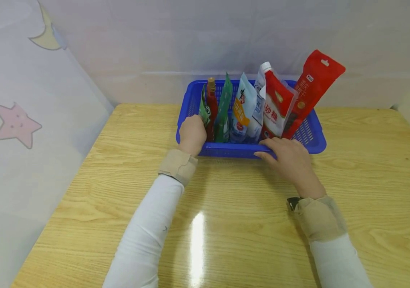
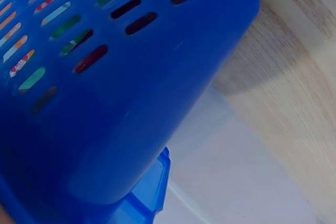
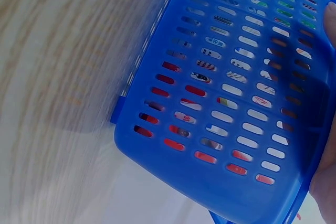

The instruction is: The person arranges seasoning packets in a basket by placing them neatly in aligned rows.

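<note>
A blue plastic basket (image 1: 226,150) sits at the far side of the table, filled with upright groceries. My left hand (image 1: 192,134) grips its front left corner, fingers curled over the rim. Over the front rim, right of the middle, my right hand (image 1: 288,158) has its fingers inside and its thumb outside. The groceries include a green pouch (image 1: 204,110) beside the left hand, a red sauce bottle (image 1: 211,100), a tall green packet (image 1: 224,108), a light blue and orange packet (image 1: 242,108), a red and white pouch (image 1: 277,102) with a white cap, and a leaning red bag (image 1: 313,86).
The wooden table (image 1: 241,224) extends on both sides of the basket and towards me. A pale wall covering (image 1: 147,48) hangs directly behind it. In the right wrist view, the slotted basket wall (image 3: 220,114) shows packets through its holes.
</note>
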A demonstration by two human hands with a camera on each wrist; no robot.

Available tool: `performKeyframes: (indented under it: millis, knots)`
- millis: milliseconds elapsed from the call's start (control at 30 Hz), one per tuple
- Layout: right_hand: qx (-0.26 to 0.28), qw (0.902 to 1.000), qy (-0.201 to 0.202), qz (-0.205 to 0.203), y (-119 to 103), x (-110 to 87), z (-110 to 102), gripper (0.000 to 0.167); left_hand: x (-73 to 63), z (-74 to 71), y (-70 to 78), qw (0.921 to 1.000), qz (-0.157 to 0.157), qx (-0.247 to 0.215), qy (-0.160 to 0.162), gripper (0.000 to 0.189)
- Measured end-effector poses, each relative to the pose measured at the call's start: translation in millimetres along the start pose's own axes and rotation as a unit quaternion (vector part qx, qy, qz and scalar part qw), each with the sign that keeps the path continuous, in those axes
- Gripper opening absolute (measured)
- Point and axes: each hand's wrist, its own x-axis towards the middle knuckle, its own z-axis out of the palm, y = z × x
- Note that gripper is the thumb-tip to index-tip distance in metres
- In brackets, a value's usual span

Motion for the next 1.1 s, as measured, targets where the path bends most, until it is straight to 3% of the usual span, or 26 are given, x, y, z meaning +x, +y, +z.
performKeyframes:
  millis: [267, 833, 1100]
  knots:
    - [0.000, 0.9999, 0.015, -0.002, -0.1, -0.5, 0.2, 0.035, 2.7, 3.9, 0.7, 0.9996, -0.006, -0.001, 0.028, 0.028]
    - [0.002, 0.9999, -0.009, 0.008, -1.8, 0.1, -1.6, 0.036, 1.0, 2.4, -0.5, 0.9999, -0.013, -0.004, 0.011, 0.028]
    - [-0.001, 0.9994, -0.029, 0.017, -1.8, 0.8, -3.1, 0.038, -1.5, 1.0, -3.9, 0.9998, 0.009, -0.011, 0.015, 0.026]
